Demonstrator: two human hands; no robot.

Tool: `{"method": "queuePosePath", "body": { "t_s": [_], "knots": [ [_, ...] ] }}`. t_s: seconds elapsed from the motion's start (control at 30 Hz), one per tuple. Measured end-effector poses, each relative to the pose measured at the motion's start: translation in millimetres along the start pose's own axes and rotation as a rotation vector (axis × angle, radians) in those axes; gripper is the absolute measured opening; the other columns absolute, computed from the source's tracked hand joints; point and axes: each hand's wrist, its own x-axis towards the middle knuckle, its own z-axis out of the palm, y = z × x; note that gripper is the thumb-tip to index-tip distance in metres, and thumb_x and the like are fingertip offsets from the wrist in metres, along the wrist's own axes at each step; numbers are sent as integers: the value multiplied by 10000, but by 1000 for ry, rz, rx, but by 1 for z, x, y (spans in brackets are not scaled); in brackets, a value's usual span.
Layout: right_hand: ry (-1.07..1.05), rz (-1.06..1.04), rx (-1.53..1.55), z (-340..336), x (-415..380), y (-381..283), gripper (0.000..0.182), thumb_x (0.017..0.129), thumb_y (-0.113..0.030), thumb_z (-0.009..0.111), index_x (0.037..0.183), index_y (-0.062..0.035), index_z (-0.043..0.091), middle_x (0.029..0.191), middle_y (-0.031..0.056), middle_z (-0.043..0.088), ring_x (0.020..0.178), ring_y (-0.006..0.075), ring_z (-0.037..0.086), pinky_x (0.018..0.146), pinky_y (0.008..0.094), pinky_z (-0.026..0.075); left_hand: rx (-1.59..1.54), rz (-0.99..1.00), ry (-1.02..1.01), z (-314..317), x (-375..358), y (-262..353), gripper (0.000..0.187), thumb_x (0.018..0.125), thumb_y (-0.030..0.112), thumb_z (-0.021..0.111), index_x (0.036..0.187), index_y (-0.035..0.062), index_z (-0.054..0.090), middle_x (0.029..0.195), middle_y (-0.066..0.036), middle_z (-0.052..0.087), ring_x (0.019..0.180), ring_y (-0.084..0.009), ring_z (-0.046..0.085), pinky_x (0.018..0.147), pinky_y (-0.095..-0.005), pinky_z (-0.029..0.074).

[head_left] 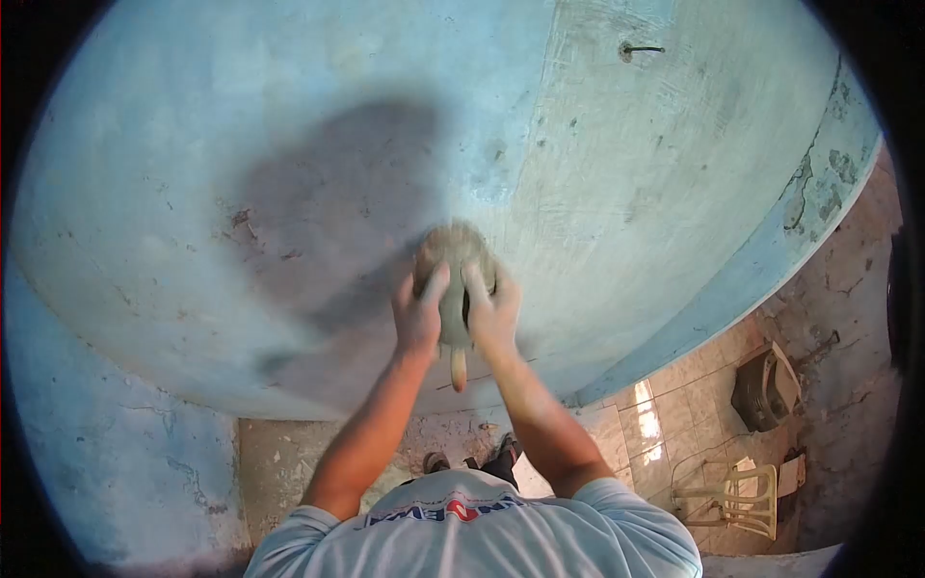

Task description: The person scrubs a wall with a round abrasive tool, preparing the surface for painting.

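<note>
Both hands hold a dusty, greyish rounded tool (455,323) against the light-blue wall (617,222). A short pale handle points down from its lower end. My left hand (420,313) wraps round its left side, thumb on top. On the right side, my right hand (491,308) grips it the same way, its thumb close to the other one. The tool's upper edge is slightly blurred against the wall. Above and left of the hands, a dark shadow falls on the plaster.
A bent metal piece (643,49) sticks out of the wall at the upper right. Below right, a pale plastic chair (756,499) and a dark bag-like object (766,388) stand on the tiled floor (674,409). My shoes show below the wall.
</note>
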Motion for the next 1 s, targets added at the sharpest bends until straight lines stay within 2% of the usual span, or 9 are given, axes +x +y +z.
{"method": "queuePosePath", "body": {
  "t_s": [0.13,0.33,0.47,0.5,0.57,0.73,0.83,0.9,1.0],
  "knots": [
    [-13,60,122,12,23,-60,231,1021,-158,652,1098,56,694,865,84,686,814,135,591,745,329,502,-155,7,-50,20,7,46,293,1020,247,693,1175,-2,697,1069,-25,693,958,-138,649,857,-321,521],
    [18,233,42,-17,-74,80,276,1037,-87,622,1252,70,694,1074,82,734,967,127,631,864,307,527,25,-208,51,-47,-39,-88,336,1021,200,678,1288,-5,685,1194,-48,701,1104,-173,651,956,-355,507],
    [53,277,89,-23,-86,90,314,1032,-81,620,1293,80,685,1116,92,729,1012,127,627,890,312,526,29,-195,44,-49,-45,-104,377,1017,198,683,1336,-4,667,1254,-67,682,1165,-186,632,991,-380,496],
    [39,75,66,-15,-62,64,288,1031,-105,634,1233,90,698,1078,79,729,961,127,625,856,311,527,-1,-121,53,-32,-37,-75,377,1020,216,687,1328,-1,663,1241,-65,680,1151,-184,628,987,-376,493],
    [-34,79,6,-6,-14,11,264,1031,-144,645,1192,58,700,1026,105,737,936,157,646,861,342,524,66,-10,49,-11,-9,-22,292,1023,248,699,1189,9,692,1104,-41,700,987,-160,655,872,-350,523],
    [-18,30,178,17,24,-54,235,1036,-158,644,1115,58,690,866,85,698,802,137,583,740,332,496,-147,-5,-54,17,7,51,277,1025,245,696,1147,-4,700,1049,-34,703,955,-154,670,848,-336,533],
    [-16,36,43,4,-13,-1,269,1034,-140,634,1196,66,691,954,114,731,903,144,638,841,319,526,-90,-109,6,-8,-15,3,298,1020,212,694,1223,-6,691,1097,-44,700,996,-155,667,877,-337,534],
    [-8,201,-13,-9,-57,45,303,1033,-130,628,1257,67,680,1031,127,743,970,156,651,896,326,529,-36,-173,52,-37,-36,-56,315,1019,204,688,1255,-5,684,1119,-40,697,1006,-152,662,885,-334,530],
    [11,278,136,-21,-95,88,293,1040,-102,612,1264,75,680,1092,81,726,1007,131,625,902,302,521,44,-184,88,-48,-61,-89,309,1019,209,682,1247,1,686,1102,-34,694,993,-145,656,880,-326,521]
  ]
}}
